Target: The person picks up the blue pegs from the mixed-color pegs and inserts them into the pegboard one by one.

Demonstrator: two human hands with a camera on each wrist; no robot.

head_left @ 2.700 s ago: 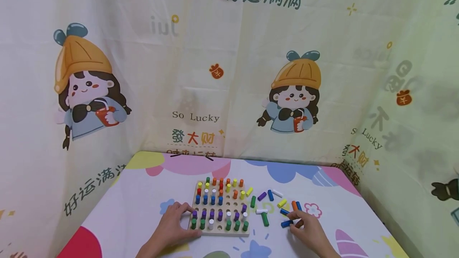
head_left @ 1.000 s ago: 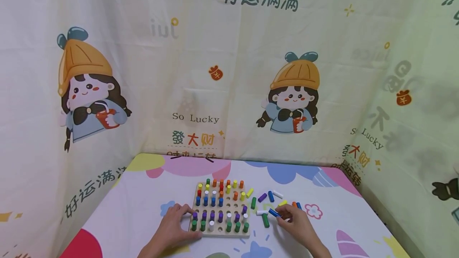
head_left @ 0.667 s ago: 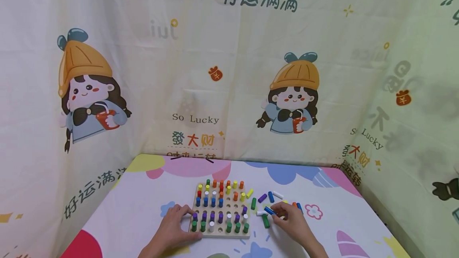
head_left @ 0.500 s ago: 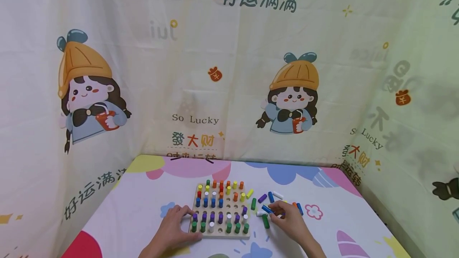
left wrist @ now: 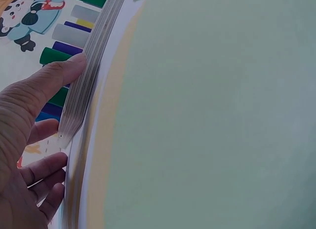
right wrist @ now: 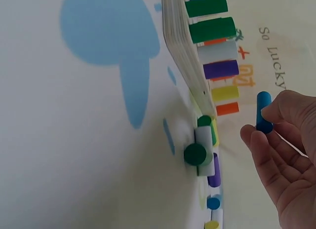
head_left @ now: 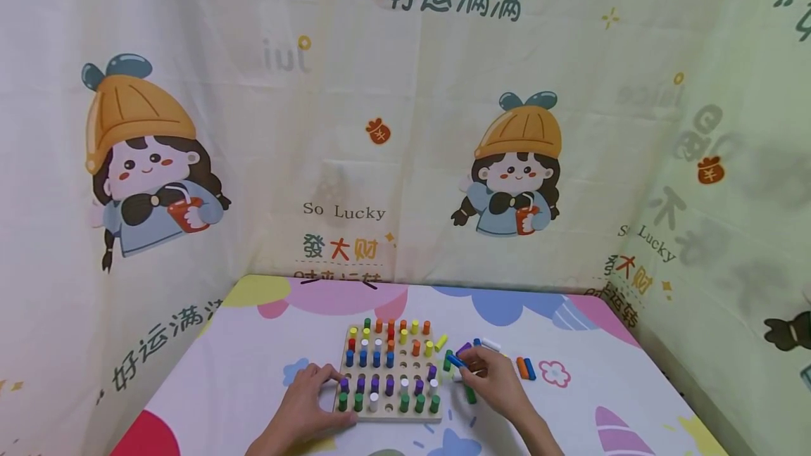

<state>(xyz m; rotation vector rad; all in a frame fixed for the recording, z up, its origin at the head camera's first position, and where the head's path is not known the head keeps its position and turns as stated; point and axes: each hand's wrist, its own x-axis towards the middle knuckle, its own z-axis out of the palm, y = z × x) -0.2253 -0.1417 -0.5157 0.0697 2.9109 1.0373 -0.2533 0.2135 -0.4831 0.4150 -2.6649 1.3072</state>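
In the head view a wooden pegboard (head_left: 396, 414) lies on the table with several rows of coloured pegs upright in it. My left hand (head_left: 304, 400) holds its near left corner. The left wrist view shows the left thumb (left wrist: 64, 71) against the board's near edge and the other fingers by the corner. My right hand (head_left: 497, 380) pinches a blue peg (right wrist: 264, 112) between thumb and fingers. That peg is lifted and tilted, just right of the board. Bare holes show in the board right of the standing blue pegs (head_left: 376, 357) and in the front row.
Loose pegs lie right of the board: a yellow peg (head_left: 441, 343), a green peg (head_left: 448, 359), a white peg (head_left: 491, 344), an orange peg (head_left: 522, 368) and a blue one (head_left: 531, 369) among them. The right hand partly hides others. Printed curtains (head_left: 418, 160) hang behind the table.
The right hand picked up a blue peg from the loose pile and has carried it left towards the board. The left hand has stayed at the board's corner.
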